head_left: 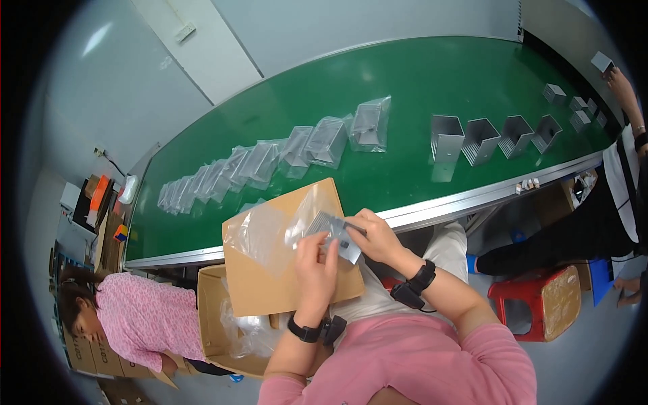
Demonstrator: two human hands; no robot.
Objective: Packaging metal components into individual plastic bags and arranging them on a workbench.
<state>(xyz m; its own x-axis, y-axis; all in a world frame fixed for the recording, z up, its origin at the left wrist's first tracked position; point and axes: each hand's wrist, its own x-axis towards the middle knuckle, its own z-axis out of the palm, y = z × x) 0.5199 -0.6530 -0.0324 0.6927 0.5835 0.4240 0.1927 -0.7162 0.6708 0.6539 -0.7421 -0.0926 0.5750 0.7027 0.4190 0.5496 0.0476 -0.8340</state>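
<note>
Over a cardboard sheet [250,287] on my lap, a grey finned metal part [347,248] lies between my hands, partly against a clear plastic bag [312,208]. My right hand [378,236] pinches the part's far right edge. My left hand [317,273] is curled at the near left side, its fingers closed on the bag's edge beside the part; the exact grip is partly hidden. More clear plastic bags [260,233] lie flat on the sheet to the left.
On the green table [398,74] stand a row of bagged metal parts [260,164] and several unbagged ones [447,138]. An open carton [210,317] is at lower left, near a person in pink [148,314]. A red stool [533,310] and another person's hand [617,84] are at right.
</note>
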